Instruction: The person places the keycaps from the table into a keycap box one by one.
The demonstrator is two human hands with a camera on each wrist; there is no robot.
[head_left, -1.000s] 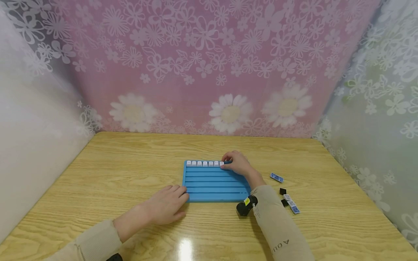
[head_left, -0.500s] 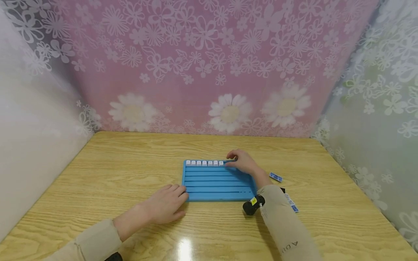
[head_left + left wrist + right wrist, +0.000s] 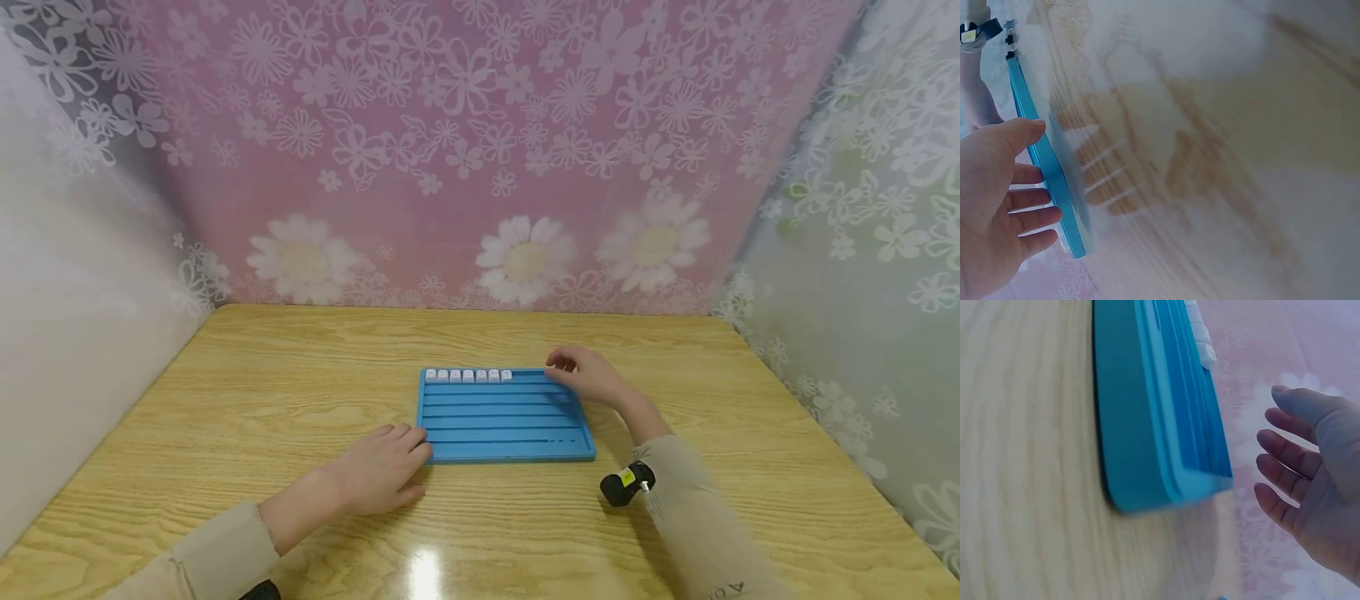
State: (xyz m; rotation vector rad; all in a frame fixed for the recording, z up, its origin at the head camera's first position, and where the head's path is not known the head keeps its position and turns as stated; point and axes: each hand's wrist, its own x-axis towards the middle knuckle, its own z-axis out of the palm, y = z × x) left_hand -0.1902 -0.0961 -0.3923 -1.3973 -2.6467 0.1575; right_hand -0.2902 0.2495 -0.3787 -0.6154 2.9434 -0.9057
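My left hand (image 3: 384,471) rests, fingers nearly straight, against the near left corner of the smooth blue tray (image 3: 510,457), ridged lengthwise, on the wood-grained worktop (image 3: 300,375). Seven squarish white blocks (image 3: 468,376) line its farthest groove from the left end. My right hand (image 3: 588,377) hangs by the far right corner, fingers loosely bent and apart. The right wrist view adds the tray's thick wall and rounded corner; the left wrist view catches small dark pieces (image 3: 1010,39) beyond its end, which the head view misses.
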